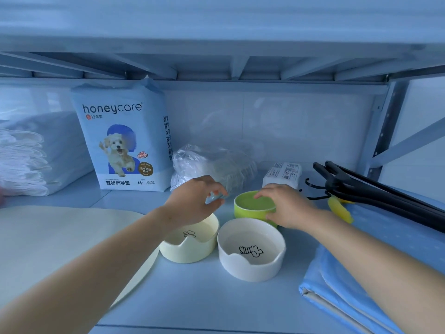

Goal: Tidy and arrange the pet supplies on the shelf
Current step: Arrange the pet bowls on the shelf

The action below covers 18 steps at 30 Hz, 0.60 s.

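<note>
Head view, right hand: the right hand [286, 206] grasps the green bowl [252, 204], fingers over the far rim and thumb on the near wall. That is probably a grip for lifting or sliding it.
Head view, left hand: the left hand [197, 201] is curled, pinching a small translucent item [215, 196] above the cream bowl [190, 244]. What the item is cannot be told.
Bowls: the green bowl stands on the shelf [192, 300] behind the cream bowl and the white bowl [251, 251]. All three sit close together in the middle, which suggests they are being grouped as a set.
Bowl drawings: a paw print inside the cream bowl and a fishbone inside the white one, both with notched rims turned toward the person.
Back row: the pad pack [122, 141] stands upright against the rear wall with its front facing out, so it can be read. A clear plastic bag [212, 165] and a small white packet [283, 173] lie to its right.
Sides: stacked white pads [24, 160] and a cream mat [60, 237] on the left; black hangers [375, 189] over folded blue cloth [361, 261] on the right.
Pack writing: "honeycare", "好命家", "宠物训导垫", "M", "38PCS"; the side column and brown badge are too blurred.
Packet label: printed, unreadable.
</note>
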Each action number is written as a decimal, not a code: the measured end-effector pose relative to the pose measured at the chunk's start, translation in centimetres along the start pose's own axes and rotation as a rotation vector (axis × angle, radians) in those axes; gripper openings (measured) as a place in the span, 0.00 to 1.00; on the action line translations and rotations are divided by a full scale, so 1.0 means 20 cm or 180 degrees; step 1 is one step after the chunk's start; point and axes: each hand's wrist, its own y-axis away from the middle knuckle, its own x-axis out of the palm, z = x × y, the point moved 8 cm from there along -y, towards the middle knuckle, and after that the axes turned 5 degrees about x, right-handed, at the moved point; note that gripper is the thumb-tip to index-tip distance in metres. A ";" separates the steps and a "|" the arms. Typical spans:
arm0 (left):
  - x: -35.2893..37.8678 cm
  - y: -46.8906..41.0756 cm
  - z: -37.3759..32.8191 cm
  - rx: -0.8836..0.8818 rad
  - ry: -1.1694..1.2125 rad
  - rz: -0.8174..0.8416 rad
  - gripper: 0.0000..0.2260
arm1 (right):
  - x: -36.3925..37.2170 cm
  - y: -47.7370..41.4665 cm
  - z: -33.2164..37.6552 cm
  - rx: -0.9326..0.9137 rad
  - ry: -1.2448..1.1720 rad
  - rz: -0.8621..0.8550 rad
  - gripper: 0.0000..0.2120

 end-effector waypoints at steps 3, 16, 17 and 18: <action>0.03 -0.04 0.02 0.0089 -0.0017 0.0072 0.07 | 0.01 -0.02 0.00 0.0022 -0.0009 0.0004 0.24; 0.19 -0.15 0.00 0.0649 -0.0020 0.0457 0.10 | 0.06 0.02 -0.06 0.0023 0.0099 -0.0005 0.19; 0.20 -0.16 0.00 0.0709 0.0000 0.0483 0.10 | 0.06 0.02 -0.07 0.0074 0.0068 -0.0016 0.18; 0.22 -0.17 0.00 0.0773 0.0020 0.0510 0.11 | 0.06 0.02 -0.07 0.0119 0.0023 -0.0032 0.17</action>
